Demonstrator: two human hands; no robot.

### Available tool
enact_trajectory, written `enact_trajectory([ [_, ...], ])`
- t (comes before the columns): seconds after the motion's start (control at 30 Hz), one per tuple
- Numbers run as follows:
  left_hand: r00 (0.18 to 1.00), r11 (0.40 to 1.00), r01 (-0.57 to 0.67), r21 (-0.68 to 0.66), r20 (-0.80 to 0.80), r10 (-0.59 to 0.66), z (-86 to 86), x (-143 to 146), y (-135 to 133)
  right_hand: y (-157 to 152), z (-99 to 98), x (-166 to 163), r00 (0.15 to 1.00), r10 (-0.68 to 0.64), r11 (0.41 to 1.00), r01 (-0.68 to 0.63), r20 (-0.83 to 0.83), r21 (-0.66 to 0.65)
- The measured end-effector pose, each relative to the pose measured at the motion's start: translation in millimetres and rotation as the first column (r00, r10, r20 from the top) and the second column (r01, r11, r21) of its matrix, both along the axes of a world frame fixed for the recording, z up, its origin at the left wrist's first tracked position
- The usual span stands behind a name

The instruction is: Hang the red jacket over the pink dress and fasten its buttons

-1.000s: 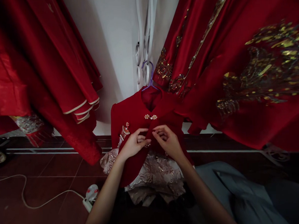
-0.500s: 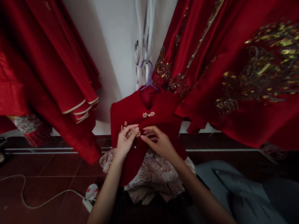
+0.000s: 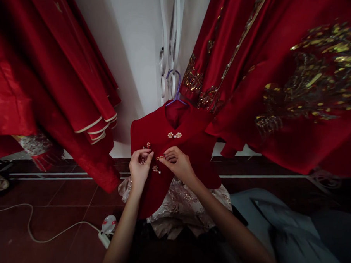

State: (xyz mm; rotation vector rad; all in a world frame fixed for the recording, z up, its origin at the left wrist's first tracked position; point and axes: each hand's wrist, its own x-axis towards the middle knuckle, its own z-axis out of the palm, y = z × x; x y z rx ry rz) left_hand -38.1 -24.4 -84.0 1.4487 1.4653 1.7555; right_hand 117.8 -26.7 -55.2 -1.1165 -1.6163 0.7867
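Note:
A sleeveless red vest (image 3: 194,154) hangs on a purple hanger (image 3: 177,93) in front of me. At its neckline a flower-shaped pearl clasp (image 3: 174,135) is fastened across the front. My right hand (image 3: 178,164) pinches one half of a beaded clasp (image 3: 160,157) between thumb and fingertips. Just left of it, my left hand (image 3: 140,168) lies on the vest front with thumb and forefinger curled close together; what is between them is too small to tell. Below the hands is another loose clasp piece (image 3: 156,169) with a pearl end. A beaded brooch (image 3: 148,144) shows above my left fingers.
Red garments hang on the left (image 3: 83,93), and a sequined red garment (image 3: 313,83) hangs on the right. Pale shiny fabric (image 3: 184,208) lies below the vest. A white cable (image 3: 66,231) and power strip (image 3: 104,239) lie on the tiled floor.
My hands have drawn apart; the left moved a little left and the right keeps a clasp half. The lower clasp piece, mostly covered before, now shows.

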Motion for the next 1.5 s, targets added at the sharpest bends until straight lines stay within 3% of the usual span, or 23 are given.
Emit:
enact_trajectory([
  [0.07,0.999,0.999,-0.036,0.04,-0.032,0.037,-2.7,-2.4,11.1,0.2,2.0,1.7,1.0,0.002,1.0,-0.002,-0.01,0.025],
  [0.23,0.993,0.994,0.106,0.007,0.046,-0.106,-3.9,-1.6,25.5,2.8,6.5,0.8,0.996,0.088,0.993,-0.085,-0.026,0.076],
  [0.4,0.958,0.979,0.206,-0.004,0.206,-0.201,1.7,1.5,17.5,12.7,11.5,-6.3,0.996,0.076,0.992,-0.07,-0.057,0.101],
  [0.57,0.944,0.981,0.193,-0.03,0.277,-0.177,8.4,4.1,7.3,18.9,14.3,-16.5,0.999,0.046,0.984,-0.048,0.017,0.172],
  [0.77,0.967,0.991,0.131,-0.043,0.227,-0.118,12.6,6.2,7.5,21.3,10.6,-21.5,0.991,0.008,0.97,-0.041,0.137,0.24],
  [1.03,0.958,0.975,0.21,-0.073,0.216,-0.19,7.3,-3.4,12.9,24.0,8.4,-19.6,0.987,-0.007,0.963,-0.036,0.158,0.269],
  [1.2,0.951,0.953,0.294,-0.065,0.122,-0.285,10.8,-11.2,18.5,25.6,7.0,-23.0,0.989,-0.015,0.963,-0.025,0.147,0.268],
  [1.3,0.931,0.937,0.348,-0.035,0.129,-0.341,7.9,-10.7,18.7,27.2,4.6,-19.5,0.995,0.02,0.975,-0.041,0.098,0.219],
  [1.4,0.932,0.937,0.347,-0.028,0.121,-0.342,0.4,-8.1,8.6,25.5,1.3,-2.4,0.988,0.133,0.984,-0.141,0.075,0.106],
  [1.5,0.933,0.946,0.314,-0.083,-0.156,-0.324,-3.6,-6.7,-15.2,18.1,-2.6,27.4,0.975,0.148,0.988,-0.152,0.166,0.009],
])
